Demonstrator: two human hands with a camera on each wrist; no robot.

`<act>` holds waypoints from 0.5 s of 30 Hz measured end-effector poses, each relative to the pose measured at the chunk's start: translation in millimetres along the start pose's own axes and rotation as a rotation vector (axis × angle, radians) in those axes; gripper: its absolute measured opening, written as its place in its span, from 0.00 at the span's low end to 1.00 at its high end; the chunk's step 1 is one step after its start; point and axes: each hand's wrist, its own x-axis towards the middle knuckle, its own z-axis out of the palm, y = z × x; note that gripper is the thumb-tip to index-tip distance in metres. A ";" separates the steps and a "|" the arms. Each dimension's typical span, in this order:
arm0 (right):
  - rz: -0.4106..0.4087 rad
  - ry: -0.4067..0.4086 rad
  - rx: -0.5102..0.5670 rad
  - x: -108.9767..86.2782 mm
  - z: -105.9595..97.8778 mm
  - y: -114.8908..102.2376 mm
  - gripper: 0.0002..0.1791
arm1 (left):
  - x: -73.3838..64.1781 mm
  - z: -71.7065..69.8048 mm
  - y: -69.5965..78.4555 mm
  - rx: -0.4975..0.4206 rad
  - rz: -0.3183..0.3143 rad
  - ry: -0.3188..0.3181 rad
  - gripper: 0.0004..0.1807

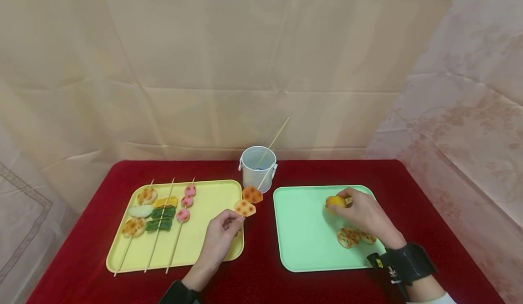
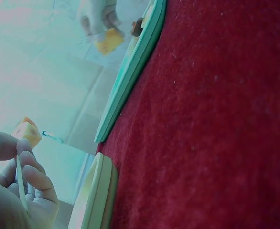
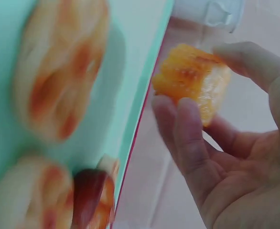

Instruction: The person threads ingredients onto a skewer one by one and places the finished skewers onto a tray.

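Note:
My left hand (image 1: 218, 236) pinches a thin wooden skewer (image 2: 21, 183) between thumb and fingers. Two flat orange pieces with brown spots (image 1: 245, 207) are threaded on it, and its tip sticks out beyond them toward the bucket. Over the green tray (image 1: 300, 249), my right hand (image 1: 367, 215) grips a short chunk of corn (image 3: 190, 76) between thumb and fingertips, lifted off the tray as the right wrist view shows. Browned round slices (image 1: 348, 237) lie on that tray below this hand, along with a dark reddish-brown piece (image 3: 90, 198).
On the left, a yellow tray (image 1: 212, 190) carries three loaded skewers, with browned slices, green pieces (image 1: 159, 223) and pink rounds (image 1: 183, 215). A small white bucket (image 1: 257, 176) stands behind, between the trays, with a bare skewer (image 1: 279, 131) leaning in it. Red cloth (image 1: 261, 276) covers the table.

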 end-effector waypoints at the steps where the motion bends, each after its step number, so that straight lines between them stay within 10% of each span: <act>1: 0.007 0.009 0.033 1.1 0.6 -2.4 0.24 | 0.1 0.1 -0.1 0.000 -0.003 -0.001 0.07; 15: 0.112 0.033 0.479 18.9 24.0 -34.6 0.32 | -1.8 -1.1 -6.7 -0.060 -0.018 -0.019 0.07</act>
